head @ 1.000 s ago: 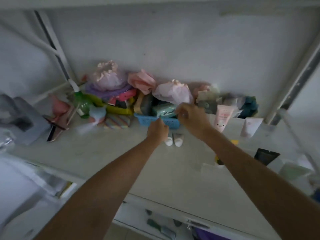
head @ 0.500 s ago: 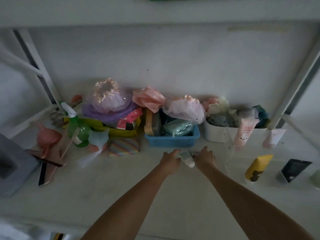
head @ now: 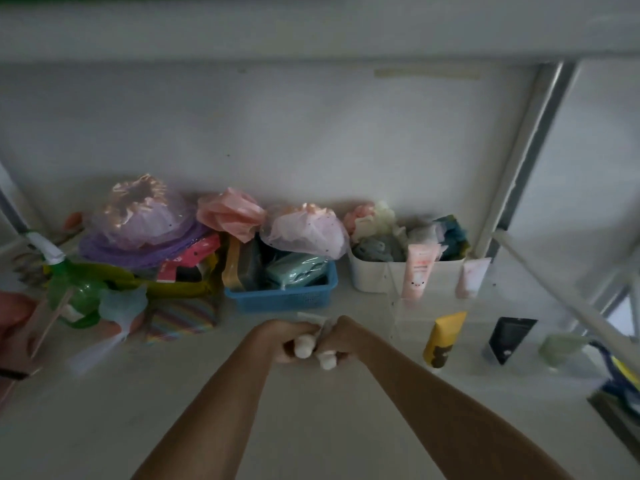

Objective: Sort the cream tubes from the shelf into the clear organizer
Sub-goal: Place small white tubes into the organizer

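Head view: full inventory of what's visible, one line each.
small tubes: two, white caps, one gripped in each hand
pink tubes: two, upright, back of clear organizer
yellow tube: one, front of clear organizer
black tube: one, right of yellow tube
pale green tube: one, far right
clear organizer: one, right side of shelf
blue basket: one, centre back
white bin: one, behind organizer
green spray bottle: one, left
left hand: shut on tube
right hand: shut on tube
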